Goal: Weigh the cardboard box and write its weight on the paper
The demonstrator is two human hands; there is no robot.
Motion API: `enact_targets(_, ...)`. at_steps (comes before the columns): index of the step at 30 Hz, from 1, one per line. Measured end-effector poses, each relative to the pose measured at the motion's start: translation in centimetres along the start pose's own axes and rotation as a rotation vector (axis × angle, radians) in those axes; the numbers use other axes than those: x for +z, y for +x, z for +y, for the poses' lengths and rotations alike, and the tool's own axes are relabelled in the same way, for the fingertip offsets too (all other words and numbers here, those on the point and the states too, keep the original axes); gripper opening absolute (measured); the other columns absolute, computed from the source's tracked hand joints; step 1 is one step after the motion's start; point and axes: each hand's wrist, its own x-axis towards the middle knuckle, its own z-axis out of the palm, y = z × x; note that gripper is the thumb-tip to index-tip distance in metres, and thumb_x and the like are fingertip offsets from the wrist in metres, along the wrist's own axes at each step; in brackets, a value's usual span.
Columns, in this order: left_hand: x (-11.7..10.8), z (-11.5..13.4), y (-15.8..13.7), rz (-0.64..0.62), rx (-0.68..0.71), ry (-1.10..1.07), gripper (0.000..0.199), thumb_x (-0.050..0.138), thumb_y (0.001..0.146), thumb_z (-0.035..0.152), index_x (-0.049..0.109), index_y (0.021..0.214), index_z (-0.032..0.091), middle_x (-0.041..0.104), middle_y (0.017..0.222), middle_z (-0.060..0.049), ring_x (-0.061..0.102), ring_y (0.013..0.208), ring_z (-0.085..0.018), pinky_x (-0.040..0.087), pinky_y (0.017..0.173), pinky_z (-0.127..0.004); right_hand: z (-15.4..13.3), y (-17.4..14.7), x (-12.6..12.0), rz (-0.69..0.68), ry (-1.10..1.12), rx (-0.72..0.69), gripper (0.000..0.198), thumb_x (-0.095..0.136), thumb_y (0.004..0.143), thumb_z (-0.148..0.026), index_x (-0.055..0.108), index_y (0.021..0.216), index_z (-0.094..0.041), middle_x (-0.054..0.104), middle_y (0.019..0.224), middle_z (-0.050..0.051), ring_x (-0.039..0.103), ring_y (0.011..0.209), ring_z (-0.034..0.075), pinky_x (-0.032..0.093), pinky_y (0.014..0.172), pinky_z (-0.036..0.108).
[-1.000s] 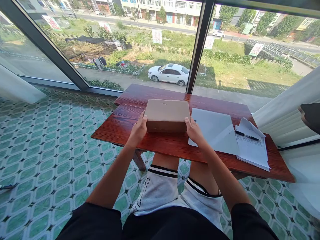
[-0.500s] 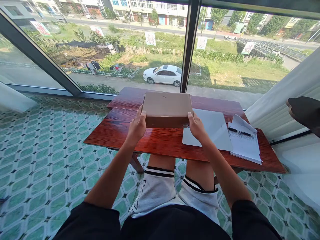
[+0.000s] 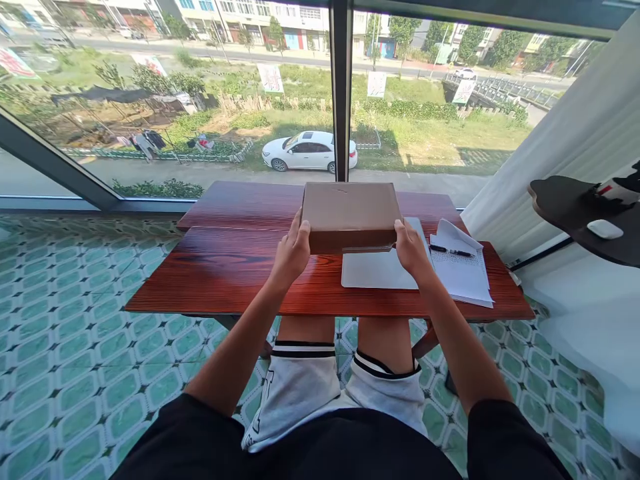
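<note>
A brown cardboard box [image 3: 350, 207] is held up in front of me, over the table and partly over a grey laptop [image 3: 377, 272]. My left hand [image 3: 293, 250] grips its left side, thumb on the near edge and fingers along the side wall. On the right end, my right hand [image 3: 411, 248] clasps the box the same way. The box looks closed and roughly level, its near face turned toward me. The laptop lies with its lid down on the table, and the box and my right forearm hide parts of it.
The dark red wooden table [image 3: 200, 280] spans in front of my knees. Right of the laptop lie papers [image 3: 463, 273] with a black pen [image 3: 451, 251] on top. A dark shelf [image 3: 565, 207] carrying a white mouse [image 3: 605, 229] juts in at right. Behind the table stand windows and a white curtain [image 3: 555, 140].
My view has swung to the right, so the table and window shift left. Both hands still hold the box, which has moved rightward relative to the table and covers more of the laptop.
</note>
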Motion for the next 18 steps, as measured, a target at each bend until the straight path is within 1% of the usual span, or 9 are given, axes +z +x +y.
enact_targets(3, 1.2, 2.0, 0.0, -0.063, -0.044, -0.039, 0.061, 0.023, 0.098, 0.044, 0.037, 0.155, 0.028, 0.047, 0.155, -0.005, 0.057, 0.127, -0.029, 0.045, 0.104, -0.044, 1.2, 0.0, -1.5, 0.056, 0.015, 0.012, 0.051, 0.023, 0.097, -0.046, 0.063, 0.117, -0.022, 0.066, 0.115, 0.011, 0.056, 0.108, 0.031, 0.039, 0.095, 0.043)
enact_targets(6, 2.4, 3.6, -0.1, -0.109, -0.042, -0.023, 0.062, 0.023, 0.097, 0.043, 0.037, 0.155, 0.029, 0.049, 0.154, -0.004, 0.058, 0.125, -0.030, 0.045, 0.103, -0.044, 2.5, -0.1, -3.0, 0.102, 0.030, 0.035, 0.046, 0.024, 0.097, -0.046, 0.062, 0.107, -0.022, 0.066, 0.107, 0.010, 0.056, 0.102, 0.028, 0.039, 0.091, 0.040)
enact_targets(9, 3.7, 4.6, -0.1, -0.149, -0.038, 0.015, 0.062, 0.023, 0.097, 0.042, 0.035, 0.156, 0.028, 0.047, 0.155, -0.005, 0.061, 0.121, -0.030, 0.042, 0.106, -0.046, 3.7, -0.1, -4.2, 0.131, 0.022, 0.041, 0.045, 0.024, 0.097, -0.046, 0.061, 0.102, -0.022, 0.066, 0.104, 0.009, 0.055, 0.096, 0.026, 0.037, 0.087, 0.039)
enact_targets(11, 4.5, 5.0, 0.0, -0.171, -0.030, 0.039, 0.063, 0.022, 0.097, 0.041, 0.034, 0.157, 0.027, 0.042, 0.159, -0.004, 0.059, 0.124, -0.031, 0.042, 0.107, -0.047, 4.6, -0.1, -4.9, 0.148, 0.015, 0.056, 0.047, 0.022, 0.097, -0.047, 0.062, 0.102, -0.022, 0.065, 0.102, 0.009, 0.053, 0.092, 0.026, 0.037, 0.085, 0.039)
enact_targets(13, 5.2, 5.3, 0.0, -0.190, -0.002, 0.079, 0.061, 0.020, 0.098, 0.039, 0.038, 0.155, 0.026, 0.038, 0.162, -0.004, 0.057, 0.128, -0.031, 0.043, 0.107, -0.047, 5.3, -0.2, -5.4, 0.170, 0.010, 0.094, 0.049, 0.021, 0.097, -0.049, 0.062, 0.101, -0.022, 0.065, 0.104, 0.010, 0.054, 0.096, 0.027, 0.037, 0.085, 0.039)
enact_targets(16, 6.2, 5.7, 0.0, -0.209, 0.048, 0.152, 0.059, 0.020, 0.099, 0.035, 0.047, 0.150, 0.026, 0.033, 0.164, -0.003, 0.053, 0.135, -0.031, 0.044, 0.108, -0.046, 6.4, -0.4, -6.0, 0.192, 0.015, 0.116, 0.050, 0.021, 0.097, -0.052, 0.060, 0.097, -0.021, 0.064, 0.115, 0.011, 0.054, 0.109, 0.029, 0.038, 0.092, 0.041)
enact_targets(18, 6.7, 5.8, -0.1, -0.232, 0.051, 0.173, 0.059, 0.019, 0.099, 0.034, 0.044, 0.152, 0.025, 0.030, 0.165, -0.003, 0.049, 0.140, -0.031, 0.042, 0.111, -0.046, 7.1, -0.4, -6.2, 0.198, 0.024, 0.141, 0.050, 0.021, 0.097, -0.053, 0.059, 0.096, -0.021, 0.064, 0.116, 0.012, 0.054, 0.110, 0.030, 0.039, 0.093, 0.043)
